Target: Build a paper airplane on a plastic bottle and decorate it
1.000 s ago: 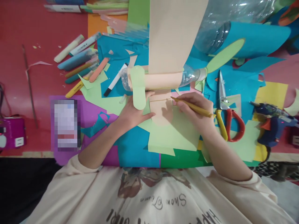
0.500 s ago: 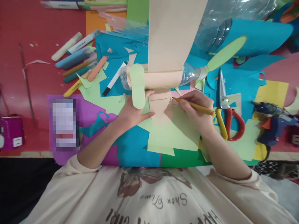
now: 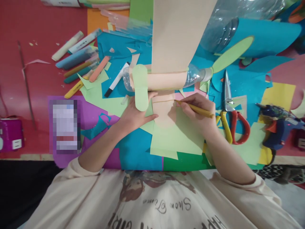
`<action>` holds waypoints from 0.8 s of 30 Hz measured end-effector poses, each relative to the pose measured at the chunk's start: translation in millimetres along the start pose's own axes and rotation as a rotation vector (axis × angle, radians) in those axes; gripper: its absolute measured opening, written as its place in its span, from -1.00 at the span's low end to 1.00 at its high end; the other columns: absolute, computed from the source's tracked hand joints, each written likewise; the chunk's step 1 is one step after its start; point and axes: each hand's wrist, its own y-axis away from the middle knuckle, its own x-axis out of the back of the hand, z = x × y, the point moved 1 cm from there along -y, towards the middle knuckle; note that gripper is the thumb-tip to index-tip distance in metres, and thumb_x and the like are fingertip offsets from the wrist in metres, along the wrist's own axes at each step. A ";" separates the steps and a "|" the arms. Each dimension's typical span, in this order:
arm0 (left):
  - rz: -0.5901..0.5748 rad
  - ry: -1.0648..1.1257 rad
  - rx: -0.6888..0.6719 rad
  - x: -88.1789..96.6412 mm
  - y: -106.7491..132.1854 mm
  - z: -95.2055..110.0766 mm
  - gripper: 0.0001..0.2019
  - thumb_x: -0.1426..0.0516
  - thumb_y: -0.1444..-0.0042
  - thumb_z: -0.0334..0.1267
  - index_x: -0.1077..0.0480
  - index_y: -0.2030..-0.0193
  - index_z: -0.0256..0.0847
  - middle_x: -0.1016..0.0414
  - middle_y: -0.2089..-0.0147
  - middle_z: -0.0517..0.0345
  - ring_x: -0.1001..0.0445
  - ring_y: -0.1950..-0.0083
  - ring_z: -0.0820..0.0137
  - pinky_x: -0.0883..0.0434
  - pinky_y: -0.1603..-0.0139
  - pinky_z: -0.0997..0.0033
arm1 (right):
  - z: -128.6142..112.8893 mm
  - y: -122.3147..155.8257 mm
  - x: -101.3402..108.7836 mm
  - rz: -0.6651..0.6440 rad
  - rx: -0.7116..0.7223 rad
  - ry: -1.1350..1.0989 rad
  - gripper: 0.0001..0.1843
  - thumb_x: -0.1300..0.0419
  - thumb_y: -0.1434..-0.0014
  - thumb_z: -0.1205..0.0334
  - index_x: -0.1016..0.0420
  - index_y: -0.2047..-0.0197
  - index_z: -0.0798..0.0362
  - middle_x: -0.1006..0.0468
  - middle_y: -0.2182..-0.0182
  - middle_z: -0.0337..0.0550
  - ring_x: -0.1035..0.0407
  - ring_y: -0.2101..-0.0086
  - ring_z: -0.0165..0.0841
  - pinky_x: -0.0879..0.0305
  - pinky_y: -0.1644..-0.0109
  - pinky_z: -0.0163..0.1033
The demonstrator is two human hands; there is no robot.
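My right hand is closed round a yellow pencil whose tip rests at the right edge of a peach paper flap. My left hand lies flat with fingers stretched out, pressing the peach flap and the light green paper under it. Just above the hands lies a clear plastic bottle wrapped in peach paper, with a light green rounded strip hanging at its left end. A wide peach sheet rises from the bottle toward the top.
Scissors with red and yellow handles lie right of my right hand; a blue glue gun sits further right. Several markers lie at upper left on the red table. Blue, green, purple and yellow paper scraps cover the middle.
The pencil tip has stayed at the flap's right edge with only slight shifts of my right hand. My left hand has not moved.
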 end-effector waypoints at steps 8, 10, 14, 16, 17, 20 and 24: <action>-0.003 -0.015 0.016 0.1 0.5 -0.1 -0.38 -0.23 -0.16 -0.15 -0.11 -0.31 -0.10 -0.25 -0.35 -0.09 -0.21 -0.37 0.00 -0.17 -0.36 -0.10 | -5.4 0.5 -1.9 0.009 -0.005 0.047 -0.97 -0.23 0.01 0.27 -0.45 0.45 0.00 -0.58 0.54 -0.23 -0.43 0.53 -0.39 -0.33 0.49 -0.27; -0.002 -0.018 0.026 0.2 0.5 0.1 -0.38 -0.23 -0.16 -0.15 -0.12 -0.31 -0.10 -0.25 -0.35 -0.08 -0.21 -0.37 -0.01 -0.16 -0.36 -0.11 | -6.1 0.7 -2.0 -0.009 -0.006 0.045 -0.98 -0.23 0.02 0.28 -0.45 0.45 0.01 -0.56 0.56 -0.24 -0.39 0.57 -0.41 -0.29 0.52 -0.29; -0.008 -0.029 0.003 0.3 0.2 -0.3 -0.38 -0.21 -0.18 -0.14 -0.10 -0.34 -0.07 -0.24 -0.36 -0.04 -0.17 -0.40 0.02 -0.13 -0.39 -0.07 | -7.1 1.3 -2.6 -0.044 -0.007 0.031 -0.96 -0.24 0.02 0.26 -0.44 0.46 0.00 -0.54 0.58 -0.25 -0.35 0.59 -0.42 -0.24 0.55 -0.30; -0.033 -0.044 -0.005 0.2 -0.3 -0.8 -0.37 -0.19 -0.20 -0.12 -0.07 -0.36 -0.07 -0.22 -0.38 -0.04 -0.14 -0.43 0.03 -0.11 -0.40 -0.06 | -8.2 1.8 -3.1 -0.055 -0.006 0.023 -0.96 -0.22 0.03 0.25 -0.44 0.47 0.00 -0.55 0.58 -0.25 -0.35 0.59 -0.42 -0.23 0.55 -0.30; -0.046 -0.051 -0.007 0.3 -0.7 -0.9 -0.36 -0.19 -0.20 -0.12 -0.07 -0.37 -0.07 -0.21 -0.39 -0.04 -0.12 -0.43 0.03 -0.10 -0.41 -0.06 | -8.8 2.1 -3.4 -0.060 -0.007 0.022 -0.97 -0.22 0.03 0.25 -0.44 0.47 0.00 -0.54 0.58 -0.25 -0.35 0.59 -0.42 -0.22 0.56 -0.30; -0.072 -0.062 -0.010 0.6 -2.1 -0.6 -0.37 -0.18 -0.20 -0.12 -0.09 -0.37 -0.06 -0.20 -0.40 -0.01 -0.11 -0.44 0.06 -0.10 -0.42 -0.04 | -10.4 3.3 -3.4 -0.068 -0.018 0.034 -0.96 -0.21 0.04 0.25 -0.44 0.49 0.00 -0.50 0.62 -0.27 -0.31 0.60 -0.44 -0.18 0.57 -0.32; -0.065 -0.062 -0.015 0.7 -3.4 0.3 -0.39 -0.20 -0.19 -0.12 -0.13 -0.34 -0.07 -0.22 -0.40 -0.01 -0.12 -0.44 0.08 -0.09 -0.42 -0.03 | -11.3 4.6 -3.0 -0.109 -0.016 0.047 -0.95 -0.21 0.04 0.25 -0.43 0.50 0.02 -0.44 0.64 -0.29 -0.25 0.62 -0.47 -0.13 0.58 -0.33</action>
